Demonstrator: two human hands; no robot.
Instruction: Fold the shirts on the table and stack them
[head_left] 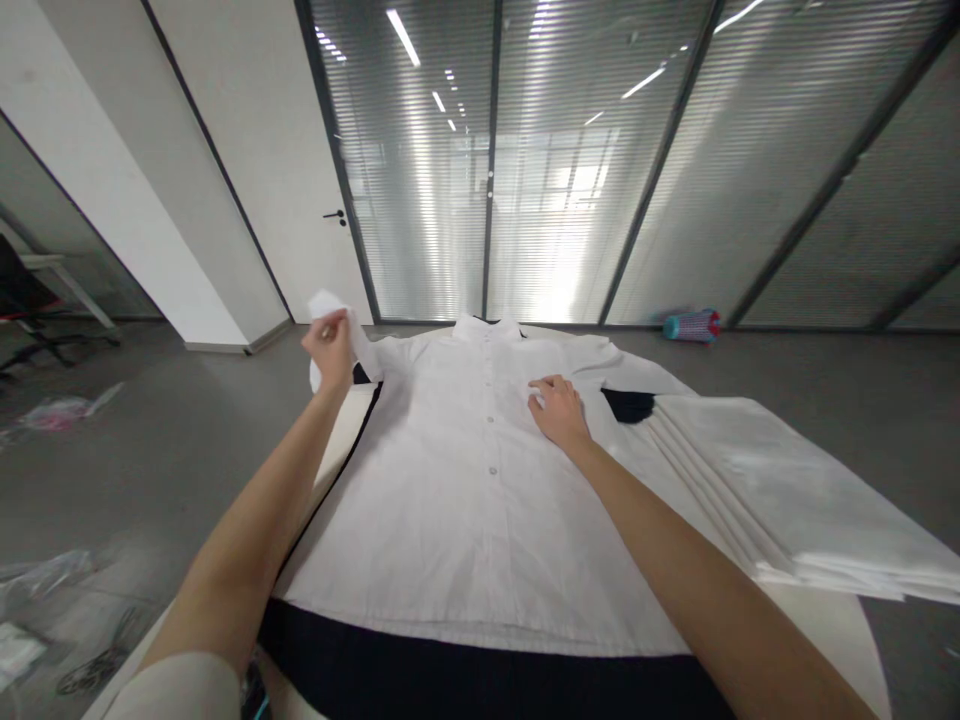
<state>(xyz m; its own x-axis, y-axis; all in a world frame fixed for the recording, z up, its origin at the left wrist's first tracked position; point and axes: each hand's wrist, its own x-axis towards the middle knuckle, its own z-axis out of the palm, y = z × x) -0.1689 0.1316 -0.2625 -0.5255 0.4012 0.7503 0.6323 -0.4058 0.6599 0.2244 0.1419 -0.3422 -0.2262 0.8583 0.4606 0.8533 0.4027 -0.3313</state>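
A white button-up shirt lies front side up, its collar at the far end and its hem towards me. My left hand is closed on the end of the shirt's left-side sleeve, raised off the surface. On the shirt's chest, right of the button line, rests my right hand, fingers apart and slightly bent, with nothing visible in it. The other sleeve stretches out to the right. Beneath the shirt is a dark cloth.
A stack of folded white cloth overhangs the right side of the pale table. Plastic bags lie on the floor at left. A blue and pink cylindrical item lies by the glass wall. An office chair stands far left.
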